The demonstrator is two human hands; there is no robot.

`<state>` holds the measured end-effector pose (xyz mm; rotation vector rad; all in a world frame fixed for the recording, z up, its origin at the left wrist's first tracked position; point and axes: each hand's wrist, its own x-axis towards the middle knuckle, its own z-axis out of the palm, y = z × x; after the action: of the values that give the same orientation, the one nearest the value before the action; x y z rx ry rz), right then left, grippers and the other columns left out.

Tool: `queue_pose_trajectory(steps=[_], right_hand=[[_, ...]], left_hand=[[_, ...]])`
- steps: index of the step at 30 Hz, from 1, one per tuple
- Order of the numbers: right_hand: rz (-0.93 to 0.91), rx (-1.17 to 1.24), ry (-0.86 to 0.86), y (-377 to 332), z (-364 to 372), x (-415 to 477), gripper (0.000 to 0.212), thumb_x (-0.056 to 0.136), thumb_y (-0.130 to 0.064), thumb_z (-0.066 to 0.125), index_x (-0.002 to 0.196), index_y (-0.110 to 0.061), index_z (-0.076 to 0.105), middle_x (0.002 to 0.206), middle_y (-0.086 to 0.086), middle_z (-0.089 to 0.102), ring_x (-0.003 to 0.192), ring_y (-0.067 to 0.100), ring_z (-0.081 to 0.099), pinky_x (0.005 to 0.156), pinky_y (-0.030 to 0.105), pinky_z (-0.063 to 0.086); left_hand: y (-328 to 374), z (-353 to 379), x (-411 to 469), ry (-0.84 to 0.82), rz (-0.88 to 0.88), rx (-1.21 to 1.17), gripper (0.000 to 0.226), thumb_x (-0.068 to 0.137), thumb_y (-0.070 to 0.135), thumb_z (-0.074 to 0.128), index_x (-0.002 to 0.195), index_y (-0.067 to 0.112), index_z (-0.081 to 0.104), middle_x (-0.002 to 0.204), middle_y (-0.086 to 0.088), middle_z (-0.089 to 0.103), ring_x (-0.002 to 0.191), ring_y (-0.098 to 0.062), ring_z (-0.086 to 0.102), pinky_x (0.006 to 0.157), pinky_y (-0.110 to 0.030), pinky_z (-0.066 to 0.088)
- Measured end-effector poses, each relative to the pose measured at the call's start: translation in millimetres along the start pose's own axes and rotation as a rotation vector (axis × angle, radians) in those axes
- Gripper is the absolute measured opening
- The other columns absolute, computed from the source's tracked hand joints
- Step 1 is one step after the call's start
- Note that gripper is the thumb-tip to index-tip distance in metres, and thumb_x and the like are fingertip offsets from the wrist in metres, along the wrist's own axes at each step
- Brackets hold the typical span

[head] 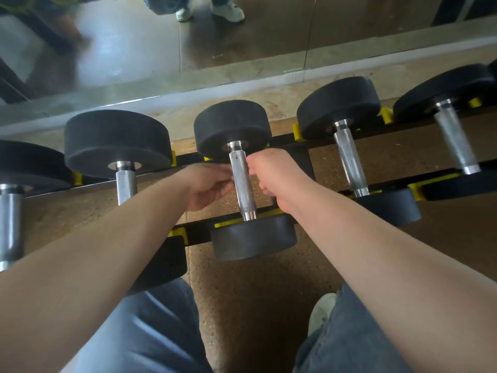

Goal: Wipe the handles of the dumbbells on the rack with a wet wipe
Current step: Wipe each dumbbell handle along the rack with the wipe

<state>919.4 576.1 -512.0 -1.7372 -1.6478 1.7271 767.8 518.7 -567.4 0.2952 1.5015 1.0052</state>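
Several black dumbbells with knurled steel handles lie across a black rack (328,142) with yellow cradles. The middle dumbbell's handle (242,184) runs between my two hands. My left hand (208,185) is just left of it, palm turned toward the handle, fingers loosely curled with the tips touching the steel. My right hand (274,176) is just right of it, back toward me, with its fingers bent down toward the handle and blurred. No wet wipe shows in either hand; whatever lies under the right fingers is hidden.
Neighbouring dumbbell handles stand to the left (126,181) and right (349,160). A mirror wall (161,49) runs behind the rack and reflects a person's shoes. My knees in blue jeans (150,327) and a white shoe (321,310) are on the brown speckled floor (255,305).
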Motion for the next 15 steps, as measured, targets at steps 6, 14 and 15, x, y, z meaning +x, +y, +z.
queue_pose_trajectory(steps=[6, 14, 15], right_hand=[[0.004, 0.083, -0.001, -7, -6, -4, 0.03, 0.094, -0.007, 0.053, 0.12, -0.008, 0.068, 0.09, 0.006, 0.056, 0.071, 0.017, 0.043, 0.069, 0.034, 0.042], [-0.015, 0.2, -0.065, -14, -22, -21, 0.018, 0.099, -0.009, 0.054, 0.108, -0.011, 0.069, 0.083, 0.002, 0.053, 0.057, 0.011, 0.039, 0.094, 0.045, 0.054], [-0.019, 0.21, -0.064, -14, -24, -21, 0.016, 0.099, -0.009, 0.054, 0.104, -0.015, 0.069, 0.082, 0.001, 0.054, 0.056, 0.01, 0.04, 0.092, 0.043, 0.056]], left_hand=[[-10, -8, -15, -0.233, -0.153, 0.422, 0.021, 0.097, -0.001, 0.062, 0.106, 0.01, 0.077, 0.096, -0.005, 0.076, 0.083, -0.008, 0.069, 0.074, -0.018, 0.058], [-1, -6, 11, -0.097, 0.083, 0.015, 0.018, 0.098, 0.004, 0.061, 0.105, 0.012, 0.076, 0.109, -0.006, 0.075, 0.098, -0.013, 0.071, 0.077, -0.021, 0.058], [-3, -7, 11, -0.113, 0.072, 0.048, 0.017, 0.098, 0.005, 0.061, 0.107, 0.012, 0.075, 0.11, -0.007, 0.075, 0.098, -0.013, 0.071, 0.077, -0.021, 0.058]])
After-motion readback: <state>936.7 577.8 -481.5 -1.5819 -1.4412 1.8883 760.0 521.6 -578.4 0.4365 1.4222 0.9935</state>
